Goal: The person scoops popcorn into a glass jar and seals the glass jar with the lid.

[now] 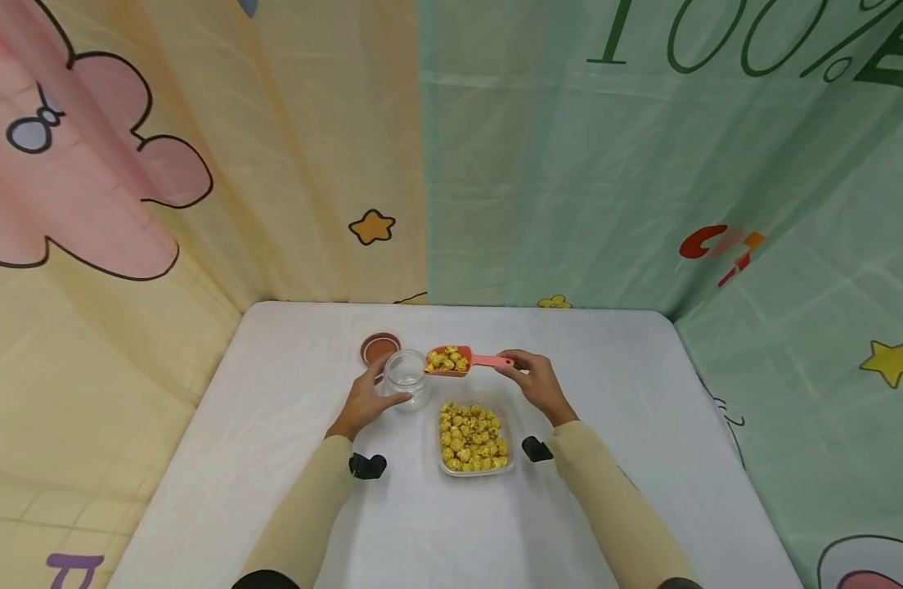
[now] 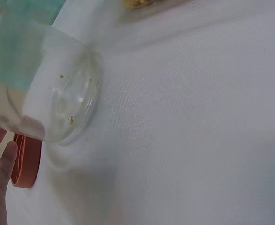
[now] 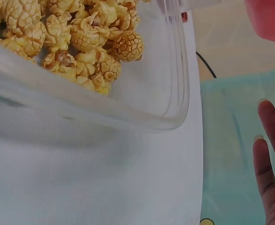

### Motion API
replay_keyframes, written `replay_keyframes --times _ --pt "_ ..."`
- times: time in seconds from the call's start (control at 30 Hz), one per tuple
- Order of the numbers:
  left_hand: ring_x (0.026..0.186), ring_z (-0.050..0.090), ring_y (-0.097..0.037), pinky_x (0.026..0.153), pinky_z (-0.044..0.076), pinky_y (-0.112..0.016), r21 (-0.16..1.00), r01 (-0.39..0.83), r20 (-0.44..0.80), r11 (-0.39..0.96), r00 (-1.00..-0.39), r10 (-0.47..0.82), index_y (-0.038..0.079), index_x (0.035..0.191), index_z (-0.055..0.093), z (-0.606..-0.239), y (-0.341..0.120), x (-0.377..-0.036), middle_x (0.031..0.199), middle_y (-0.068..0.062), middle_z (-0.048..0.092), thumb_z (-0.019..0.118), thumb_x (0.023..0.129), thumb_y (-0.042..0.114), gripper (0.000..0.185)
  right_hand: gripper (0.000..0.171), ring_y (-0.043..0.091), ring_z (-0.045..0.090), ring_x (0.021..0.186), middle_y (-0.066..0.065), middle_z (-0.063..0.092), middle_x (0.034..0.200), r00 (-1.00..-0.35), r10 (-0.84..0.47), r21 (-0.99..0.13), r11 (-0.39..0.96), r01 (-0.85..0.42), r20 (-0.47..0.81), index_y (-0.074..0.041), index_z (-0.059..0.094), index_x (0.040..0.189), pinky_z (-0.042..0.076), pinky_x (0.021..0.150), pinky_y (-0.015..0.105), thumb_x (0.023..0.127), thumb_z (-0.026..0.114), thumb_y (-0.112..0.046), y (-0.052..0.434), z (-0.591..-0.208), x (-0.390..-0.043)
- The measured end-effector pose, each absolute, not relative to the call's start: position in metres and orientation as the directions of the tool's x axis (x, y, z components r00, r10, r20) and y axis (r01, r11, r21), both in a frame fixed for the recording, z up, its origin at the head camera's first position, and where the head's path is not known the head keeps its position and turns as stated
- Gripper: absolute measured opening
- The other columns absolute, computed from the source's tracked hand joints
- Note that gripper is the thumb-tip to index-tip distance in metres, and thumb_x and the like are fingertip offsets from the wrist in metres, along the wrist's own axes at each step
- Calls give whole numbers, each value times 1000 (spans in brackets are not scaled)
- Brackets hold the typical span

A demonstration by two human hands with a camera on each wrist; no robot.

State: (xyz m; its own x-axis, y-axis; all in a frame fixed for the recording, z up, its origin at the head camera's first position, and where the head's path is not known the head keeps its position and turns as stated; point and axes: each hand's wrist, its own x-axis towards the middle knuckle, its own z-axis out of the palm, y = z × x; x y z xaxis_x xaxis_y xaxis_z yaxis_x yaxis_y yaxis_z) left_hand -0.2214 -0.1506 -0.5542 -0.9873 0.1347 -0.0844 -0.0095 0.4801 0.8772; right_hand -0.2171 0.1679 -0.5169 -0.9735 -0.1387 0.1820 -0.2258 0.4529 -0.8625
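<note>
1. Holding the pink scoop [image 1: 457, 360] by its handle, the right hand [image 1: 537, 383] keeps it heaped with popcorn right at the glass jar [image 1: 407, 379] mouth
2. Left hand [image 1: 363, 401] wraps the jar, which stands on the bench [image 1: 275, 458] beside its lid [image 1: 380, 347]
3. Glass looks slick and breakable, so grip the sides; popcorn's light, probably spills easy
4. Tub [image 1: 472, 438] sits just below
</note>
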Motion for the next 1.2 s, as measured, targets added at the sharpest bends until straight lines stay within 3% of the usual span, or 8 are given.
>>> replay_keyframes --times 0.5,0.77,1.0,1.2 --pt "140 30 -34 111 35 -48 879 -85 -162 469 -979 127 10 150 31 -558 -149 -219 153 -16 34 83 76 22 91 24 21 63 84 5 69 93 -971 -167 -832 502 -235 174 -7 71 106 51 71 35 91 67 -25 153 -515 -220" --pt "141 30 -33 111 35 -48 889 -59 -143 454 -978 153 11 150 31 -555 -152 -222 154 -15 33 83 77 20 90 26 21 64 83 6 70 91 -954 -216 -790 538 -296 210 -6 71 107 53 71 38 90 68 -25 151 -507 -226" --pt "140 30 -35 111 35 -49 889 -67 -149 453 -977 150 10 151 30 -557 -150 -223 154 -16 32 82 77 21 91 29 23 63 89 8 71 104 -937 -291 -746 576 -334 194 -4 70 111 56 77 39 90 67 -25 148 -492 -232" --pt "140 30 -34 111 35 -49 895 -61 -143 442 -978 154 9 151 30 -556 -151 -223 153 -16 32 82 77 20 91 25 23 63 90 6 72 99 -923 -330 -697 614 -370 200 -5 71 107 55 80 42 89 68 -22 142 -480 -236"
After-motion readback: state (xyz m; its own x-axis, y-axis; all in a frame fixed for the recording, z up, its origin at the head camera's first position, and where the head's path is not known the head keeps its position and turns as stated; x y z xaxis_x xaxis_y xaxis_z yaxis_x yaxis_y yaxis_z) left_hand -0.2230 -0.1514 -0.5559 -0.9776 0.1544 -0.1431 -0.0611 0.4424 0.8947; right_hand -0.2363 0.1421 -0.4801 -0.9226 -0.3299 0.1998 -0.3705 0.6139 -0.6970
